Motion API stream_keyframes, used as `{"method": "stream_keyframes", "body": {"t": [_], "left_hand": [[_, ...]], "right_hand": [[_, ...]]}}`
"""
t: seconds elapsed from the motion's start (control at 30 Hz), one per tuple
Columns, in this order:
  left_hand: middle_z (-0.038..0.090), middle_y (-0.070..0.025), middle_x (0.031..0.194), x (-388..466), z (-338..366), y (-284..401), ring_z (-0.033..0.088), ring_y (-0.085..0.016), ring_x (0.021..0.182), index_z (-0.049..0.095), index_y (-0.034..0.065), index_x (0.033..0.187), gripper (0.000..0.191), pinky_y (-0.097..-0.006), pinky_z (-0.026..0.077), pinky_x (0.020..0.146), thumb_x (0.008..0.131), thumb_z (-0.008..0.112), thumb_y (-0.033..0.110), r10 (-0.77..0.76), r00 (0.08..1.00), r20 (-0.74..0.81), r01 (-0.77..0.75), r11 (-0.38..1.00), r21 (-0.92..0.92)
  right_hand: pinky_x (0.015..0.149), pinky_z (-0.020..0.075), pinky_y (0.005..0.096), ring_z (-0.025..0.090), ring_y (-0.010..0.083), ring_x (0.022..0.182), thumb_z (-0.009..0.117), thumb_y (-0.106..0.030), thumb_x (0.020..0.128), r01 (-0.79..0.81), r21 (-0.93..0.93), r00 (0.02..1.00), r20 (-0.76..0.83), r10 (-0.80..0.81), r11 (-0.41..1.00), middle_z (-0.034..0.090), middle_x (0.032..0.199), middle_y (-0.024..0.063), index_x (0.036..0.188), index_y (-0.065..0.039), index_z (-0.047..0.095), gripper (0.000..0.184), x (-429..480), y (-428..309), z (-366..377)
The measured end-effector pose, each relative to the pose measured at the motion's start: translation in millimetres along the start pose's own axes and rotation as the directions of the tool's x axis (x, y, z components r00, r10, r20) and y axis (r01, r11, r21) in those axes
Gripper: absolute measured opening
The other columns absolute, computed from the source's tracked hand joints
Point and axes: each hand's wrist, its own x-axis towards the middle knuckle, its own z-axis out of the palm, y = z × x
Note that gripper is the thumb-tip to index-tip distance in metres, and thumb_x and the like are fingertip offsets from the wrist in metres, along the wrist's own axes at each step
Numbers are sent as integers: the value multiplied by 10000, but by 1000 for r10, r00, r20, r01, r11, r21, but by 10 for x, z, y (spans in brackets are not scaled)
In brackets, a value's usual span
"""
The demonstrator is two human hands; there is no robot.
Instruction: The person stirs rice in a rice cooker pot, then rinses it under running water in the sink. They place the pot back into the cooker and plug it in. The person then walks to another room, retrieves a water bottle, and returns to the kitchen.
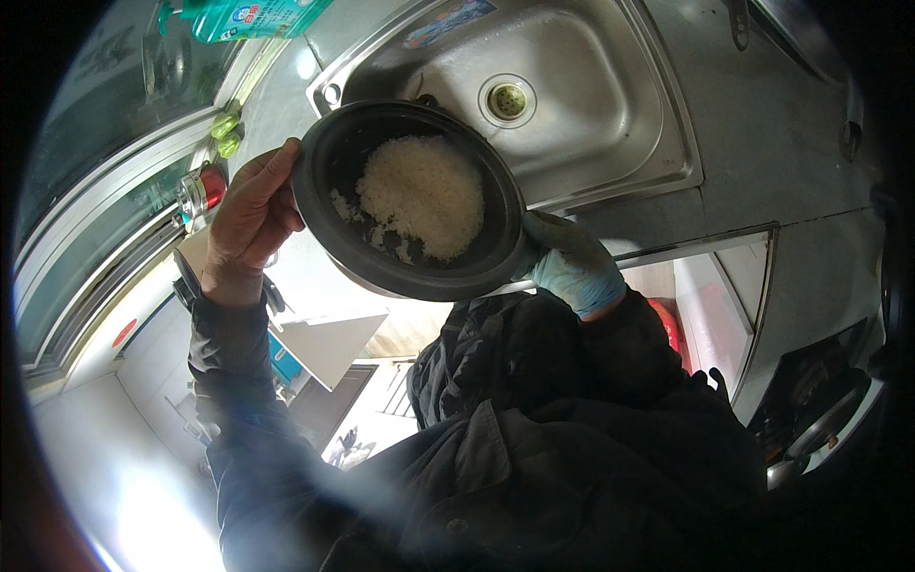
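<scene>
A dark round pot (314, 207) is held up between my two hands at the near left side of the sink. White rice (425, 196) lies inside it, heaped toward the right, with small clumps on the left. My left hand (256, 204) is bare and grips the left rim, thumb on top. A blue-tinged glove covers my right hand (574, 264), which holds the pot's right side; its fingers are partly hidden below the rim. The pot overlaps the near left corner of the stainless steel sink (600, 93).
The sink's drain strainer (507, 101) shows beyond the pot. A green pump bottle (257, 18) stands at the back left. Along the window sill are a red-and-clear jar (202, 189) and green items (226, 134). A pan (822, 422) sits at the far right, and an open cabinet door (715, 307) is below the counter.
</scene>
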Motion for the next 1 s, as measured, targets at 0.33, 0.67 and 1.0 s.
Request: {"method": "stream_keyframes", "body": {"t": [0.33, 0.67, 1.0], "left_hand": [[809, -175, 915, 4, -7, -24, 797, -175, 647, 687, -90, 1230, 361, -195, 657, 529, 1178, 558, 244, 17, 999, 39, -16, 999, -34], [801, -121, 882, -53, -68, -59, 757, -157, 621, 689, -12, 1195, 334, -239, 606, 526, 1198, 516, 273, -2, 1000, 7, 1, 999, 54], [779, -28, 1022, -326, -486, -672, 747, -116, 870, 699, 34, 1171, 288, -306, 624, 770, 1173, 590, 301, 89, 995, 41, -89, 996, 5]], "right_hand": [[1196, 512, 446, 666, 272, 1343, 661, -295, 1115, 1, 17, 999, 45, -2, 1000, 694, 1434, 190, 1452, 58, 638, 489, -17, -17, 10], [1065, 588, 422, 736, 270, 1179, 648, -326, 1124, 27, -125, 999, -27, -30, 992, 746, 1308, 187, 1405, 76, 652, 491, 25, 25, -7], [968, 617, 355, 755, 239, 1079, 609, -296, 1136, 75, -590, 963, -168, -213, 804, 743, 1260, 186, 1457, 109, 607, 517, -162, -173, 503]]}}
